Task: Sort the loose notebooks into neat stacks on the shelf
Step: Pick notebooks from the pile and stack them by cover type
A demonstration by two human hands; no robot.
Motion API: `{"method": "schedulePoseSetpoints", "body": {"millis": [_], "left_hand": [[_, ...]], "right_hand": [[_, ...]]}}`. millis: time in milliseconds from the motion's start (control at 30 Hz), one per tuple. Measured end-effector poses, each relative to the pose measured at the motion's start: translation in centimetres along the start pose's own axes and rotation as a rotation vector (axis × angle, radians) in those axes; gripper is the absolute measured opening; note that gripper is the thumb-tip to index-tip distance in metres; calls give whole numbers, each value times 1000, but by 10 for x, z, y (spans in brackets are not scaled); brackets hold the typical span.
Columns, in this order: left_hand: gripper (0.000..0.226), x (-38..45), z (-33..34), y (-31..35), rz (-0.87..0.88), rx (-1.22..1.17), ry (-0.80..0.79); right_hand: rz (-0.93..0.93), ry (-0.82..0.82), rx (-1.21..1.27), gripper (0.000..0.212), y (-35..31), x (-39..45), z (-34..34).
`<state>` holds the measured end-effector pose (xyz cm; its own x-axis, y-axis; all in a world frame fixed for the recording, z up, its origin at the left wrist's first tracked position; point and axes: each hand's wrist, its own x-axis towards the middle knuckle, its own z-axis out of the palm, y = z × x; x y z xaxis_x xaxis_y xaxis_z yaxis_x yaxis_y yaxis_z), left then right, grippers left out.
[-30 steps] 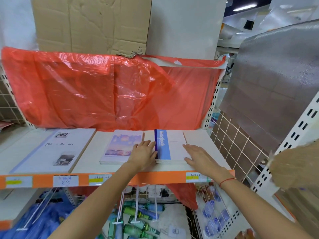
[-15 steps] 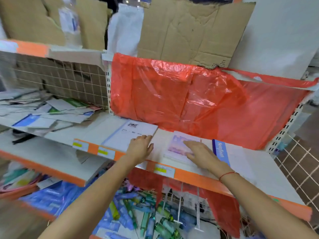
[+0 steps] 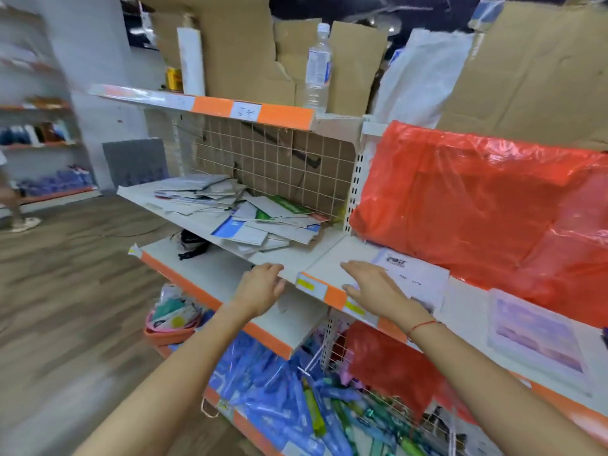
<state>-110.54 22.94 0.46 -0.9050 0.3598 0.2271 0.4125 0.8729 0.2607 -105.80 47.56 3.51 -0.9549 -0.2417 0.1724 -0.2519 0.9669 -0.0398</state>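
Observation:
A messy heap of loose notebooks point(image 3: 250, 215) lies on the left shelf section point(image 3: 296, 261), against a wire grid back. On the right shelf section point(image 3: 467, 301) a white notebook stack point(image 3: 414, 278) lies flat, and a pastel-covered notebook stack point(image 3: 539, 337) sits further right. My left hand point(image 3: 260, 287) hovers at the front edge of the left shelf, fingers relaxed, holding nothing. My right hand point(image 3: 371, 284) is stretched flat over the shelf's front edge beside the white stack, holding nothing.
Red plastic sheeting point(image 3: 477, 205) hangs behind the right shelf. A water bottle point(image 3: 317, 67) and cardboard stand on the top shelf. Below are a lower shelf point(image 3: 210, 281), blue packets point(image 3: 263, 373) and an orange basket point(image 3: 171, 327). Open wooden floor lies to the left.
My view has swung left, away from the blue-spined stack. Both hands left the notebooks on the right and moved left towards the loose heap.

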Motion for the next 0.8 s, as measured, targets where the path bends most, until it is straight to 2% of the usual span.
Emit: {"method": "schedulePoseSetpoints", "body": {"millis": [167,400,667,800], "left_hand": [[41,-5,-14,-79,-79,-8,44],[42,15,-9,-144,-125,1,74],[48,90,-41,-215,-143,42,68],[48,135,-59,-250,-154,61,135]], "right_hand": [[-7,-34,-33,54,-34,54,10],[-43,-18,-28,54,-67,130,18],[-34,63,-21,56,-88,255,16],[-19,51,-33,58,-91,311,24]]}}
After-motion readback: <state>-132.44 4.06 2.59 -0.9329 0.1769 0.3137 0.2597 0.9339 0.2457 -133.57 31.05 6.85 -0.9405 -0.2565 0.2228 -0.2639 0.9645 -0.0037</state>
